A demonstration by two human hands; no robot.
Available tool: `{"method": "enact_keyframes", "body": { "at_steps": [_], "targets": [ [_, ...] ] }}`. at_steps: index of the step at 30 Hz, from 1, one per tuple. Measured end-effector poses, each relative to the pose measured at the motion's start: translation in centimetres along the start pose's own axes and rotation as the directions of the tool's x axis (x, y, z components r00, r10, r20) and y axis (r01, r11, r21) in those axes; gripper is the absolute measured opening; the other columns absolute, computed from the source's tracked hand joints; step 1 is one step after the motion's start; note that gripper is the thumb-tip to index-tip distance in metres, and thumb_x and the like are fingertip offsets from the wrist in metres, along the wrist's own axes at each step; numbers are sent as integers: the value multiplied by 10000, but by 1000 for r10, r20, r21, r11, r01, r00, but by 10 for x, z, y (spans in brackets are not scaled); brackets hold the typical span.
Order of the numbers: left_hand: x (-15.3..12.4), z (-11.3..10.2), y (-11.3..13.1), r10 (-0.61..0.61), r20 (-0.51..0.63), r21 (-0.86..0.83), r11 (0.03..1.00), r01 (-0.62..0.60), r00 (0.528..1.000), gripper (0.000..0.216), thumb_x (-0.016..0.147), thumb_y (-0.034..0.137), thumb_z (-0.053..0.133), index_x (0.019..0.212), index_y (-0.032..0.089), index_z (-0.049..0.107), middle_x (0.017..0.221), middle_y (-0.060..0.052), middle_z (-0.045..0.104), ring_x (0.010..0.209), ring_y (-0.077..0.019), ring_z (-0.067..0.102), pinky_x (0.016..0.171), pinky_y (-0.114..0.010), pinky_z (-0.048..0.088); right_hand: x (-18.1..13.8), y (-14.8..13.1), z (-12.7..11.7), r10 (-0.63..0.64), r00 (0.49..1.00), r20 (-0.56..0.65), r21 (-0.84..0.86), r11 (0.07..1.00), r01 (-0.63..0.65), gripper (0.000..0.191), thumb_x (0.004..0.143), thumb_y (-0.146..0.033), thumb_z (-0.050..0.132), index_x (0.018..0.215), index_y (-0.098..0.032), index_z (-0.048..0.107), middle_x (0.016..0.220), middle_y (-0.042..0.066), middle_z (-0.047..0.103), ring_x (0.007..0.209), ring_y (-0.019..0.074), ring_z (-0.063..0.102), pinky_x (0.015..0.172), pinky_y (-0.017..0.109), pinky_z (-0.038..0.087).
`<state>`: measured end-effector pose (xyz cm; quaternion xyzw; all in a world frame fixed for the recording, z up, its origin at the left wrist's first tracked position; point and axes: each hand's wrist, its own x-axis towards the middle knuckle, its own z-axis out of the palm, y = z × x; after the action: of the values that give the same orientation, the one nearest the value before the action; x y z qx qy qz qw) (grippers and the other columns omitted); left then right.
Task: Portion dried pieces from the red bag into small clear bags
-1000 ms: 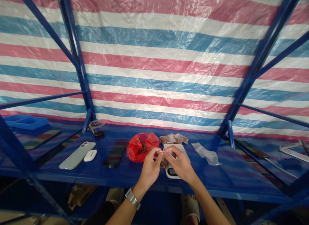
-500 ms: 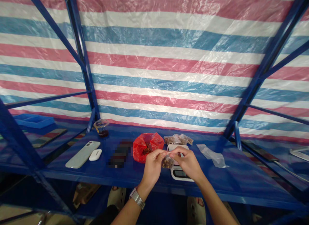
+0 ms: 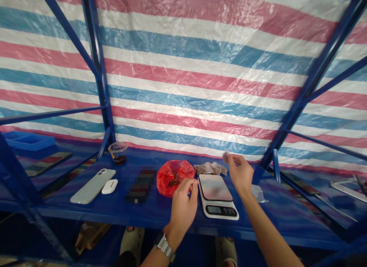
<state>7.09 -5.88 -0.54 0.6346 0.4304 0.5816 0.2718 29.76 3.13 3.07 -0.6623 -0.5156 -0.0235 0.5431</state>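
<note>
My right hand [image 3: 240,172] is raised over the back of the blue shelf [image 3: 160,209], pinching a small clear filled bag [image 3: 226,156] just above the pile of filled bags [image 3: 210,168]. My left hand [image 3: 183,205], with a metal watch on the wrist, hovers left of the white kitchen scale [image 3: 218,196]. Its fingers are curled and its thumb meets the fingertips; nothing shows in them. The scale's platform is bare. A red plastic bag [image 3: 172,177] with dark brown pieces inside lies open just left of the scale.
A pale green phone [image 3: 91,186] and a white earbud case [image 3: 109,186] lie at the left, a plastic cup [image 3: 117,152] behind them. An empty clear bag [image 3: 258,193] lies right of the scale. Blue frame posts [image 3: 101,87] and a striped tarp stand behind.
Both hands held the small bag over the scale. Now the right hand has carried it up and back toward the pile, and the left hand has let go and dropped beside the scale.
</note>
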Motion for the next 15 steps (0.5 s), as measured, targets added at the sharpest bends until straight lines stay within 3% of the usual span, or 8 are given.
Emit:
{"method": "enact_keyframes", "body": {
  "at_steps": [2,3,5,8,11,15],
  "targets": [
    [0,0,-1,-8,9,11,1000,8,1000,293,1031,365,471,967,223,719,1001,-70,743,947,-227,677,885,-326,487,2,4,22,-48,961,274,-165,982,96,372,956,-456,533,967,-185,788,945,142,792,892,292,723,762,335,472],
    [0,0,-2,-14,11,17,1000,14,1000,296,1030,367,471,958,222,719,982,-69,741,926,-224,674,867,-321,485,1,7,35,-68,893,445,-207,962,177,348,963,-407,524,913,-190,791,906,131,791,870,280,722,745,323,463],
    [0,0,-2,-30,22,28,999,30,999,300,1028,370,473,941,221,718,935,-63,731,877,-215,667,820,-307,480,-4,12,59,-99,789,606,-194,944,267,344,960,-356,536,778,-196,780,812,100,779,816,248,713,725,297,450],
    [-1,0,-1,-33,48,59,998,30,998,302,1032,355,461,930,215,709,886,-49,715,817,-193,647,761,-287,462,-7,13,86,-137,722,678,-146,938,315,384,979,-331,517,720,-187,761,790,79,769,792,211,694,727,272,441],
    [-1,-1,0,-10,62,95,995,4,998,304,1037,328,442,920,207,695,891,-42,711,804,-176,631,759,-276,451,-1,9,92,-136,691,710,-137,936,325,436,993,-377,502,697,-174,749,769,81,761,753,203,681,712,266,439],
    [-2,-5,-1,1,81,136,991,-12,997,286,1034,313,443,936,208,691,879,-32,702,789,-165,621,752,-266,448,15,25,60,-110,744,659,-169,942,289,439,1022,-410,416,954,-190,790,979,81,795,906,230,719,773,271,466]
  ]
}}
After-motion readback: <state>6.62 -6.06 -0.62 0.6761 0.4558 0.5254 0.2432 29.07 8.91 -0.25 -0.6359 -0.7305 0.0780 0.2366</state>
